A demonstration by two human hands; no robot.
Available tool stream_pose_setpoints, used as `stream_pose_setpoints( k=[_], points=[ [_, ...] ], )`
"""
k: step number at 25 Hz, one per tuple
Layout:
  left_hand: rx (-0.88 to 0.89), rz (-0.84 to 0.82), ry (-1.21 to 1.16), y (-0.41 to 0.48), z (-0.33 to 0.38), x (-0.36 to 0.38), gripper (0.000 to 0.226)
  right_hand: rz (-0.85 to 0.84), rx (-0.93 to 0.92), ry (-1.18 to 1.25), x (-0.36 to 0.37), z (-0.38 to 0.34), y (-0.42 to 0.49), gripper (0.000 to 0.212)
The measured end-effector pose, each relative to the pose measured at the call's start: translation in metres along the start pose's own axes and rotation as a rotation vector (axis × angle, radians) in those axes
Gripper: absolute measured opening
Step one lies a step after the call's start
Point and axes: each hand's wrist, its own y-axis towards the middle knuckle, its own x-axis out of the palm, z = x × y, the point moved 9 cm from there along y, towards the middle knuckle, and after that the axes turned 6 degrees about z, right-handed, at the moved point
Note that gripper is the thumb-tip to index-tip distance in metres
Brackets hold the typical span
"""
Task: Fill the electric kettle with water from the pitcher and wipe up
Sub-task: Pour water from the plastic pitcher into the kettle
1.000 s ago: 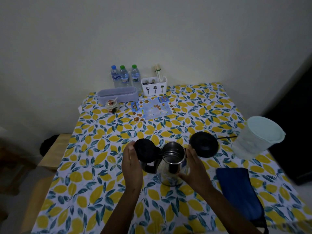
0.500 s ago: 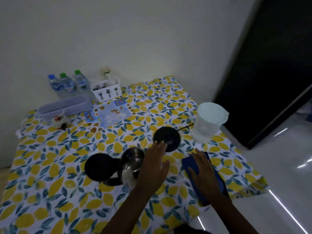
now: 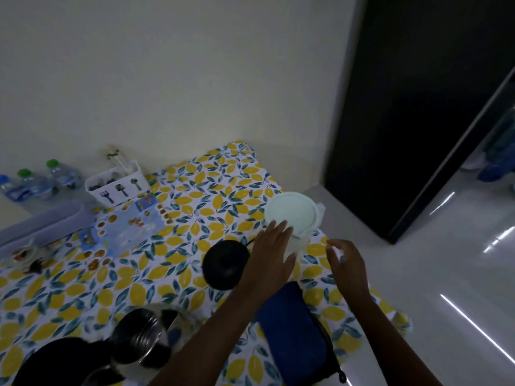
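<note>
While both hands reach toward the pitcher (image 3: 292, 215), which stands close to the right edge of the table (image 3: 217, 188), the left hand (image 3: 271, 260) is flat with fingers spread against its side and the right hand (image 3: 345, 260) is loosely curled, holding nothing. The kettle (image 3: 136, 338) stands with its lid up near the front edge, beside the blue cloth (image 3: 292, 335).
</note>
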Motion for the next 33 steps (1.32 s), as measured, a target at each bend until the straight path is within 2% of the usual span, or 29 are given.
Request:
stream_pose_setpoints(
  k=[3,7,10,13,18,20,26,29,33],
  points=[
    [-0.017,-0.046,0.032,0.041,0.001,0.020,0.066,-0.023,0.151,0.097,0.007,0.010,0.052,0.016],
    [-0.119,-0.194,0.161,0.087,-0.008,0.048,0.081,-0.068,0.295,0.220,0.038,0.018,0.109,0.020],
    [-0.181,-0.307,0.239,0.098,-0.019,0.071,0.092,-0.230,0.349,0.252,0.075,0.027,0.131,0.025],
    [-0.127,-0.269,0.306,0.093,-0.022,0.083,0.084,-0.418,0.298,0.163,0.100,0.034,0.134,0.029],
    [-0.054,-0.257,0.363,0.093,-0.023,0.087,0.077,-0.502,0.417,0.319,0.113,0.043,0.136,0.021],
    [-0.026,-0.261,0.402,0.091,-0.021,0.088,0.078,-0.492,0.411,0.319,0.115,0.044,0.136,0.018],
    [0.008,-0.256,0.403,0.086,-0.021,0.085,0.076,-0.432,0.302,0.316,0.109,0.045,0.126,0.028],
    [0.036,-0.266,0.381,0.079,-0.013,0.083,0.073,-0.398,0.370,0.350,0.098,0.049,0.116,0.024],
    [0.058,-0.288,0.379,0.062,-0.011,0.076,0.068,-0.239,0.431,0.471,0.081,0.046,0.092,0.017]
  ],
)
